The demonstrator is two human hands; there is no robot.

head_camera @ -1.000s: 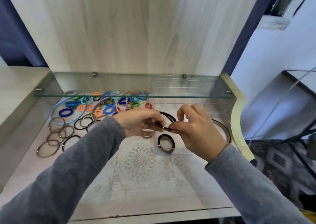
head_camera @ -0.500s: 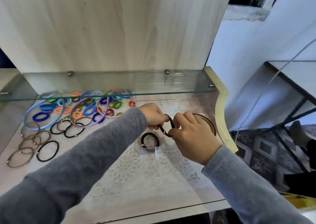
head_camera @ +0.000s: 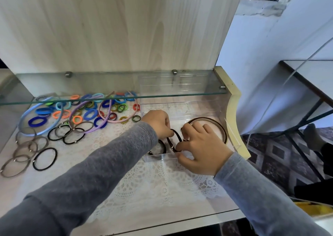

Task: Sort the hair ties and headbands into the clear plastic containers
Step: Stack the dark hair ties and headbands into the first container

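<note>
Boxed hair tie point(head_camera: 163, 144) half hidden by sleeve point(head_camera: 126, 154); headband point(head_camera: 205, 118) partly behind right hand point(head_camera: 201, 151).

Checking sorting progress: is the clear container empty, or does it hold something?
Not empty. A dark headband lies in the container, and a dark hair tie sits in its front left compartment.

pale shelf point(head_camera: 16, 187) carries lace doily point(head_camera: 153, 183), loose hair ties point(head_camera: 43, 111), headbands point(head_camera: 115, 121), clear container point(head_camera: 158, 157).
</note>
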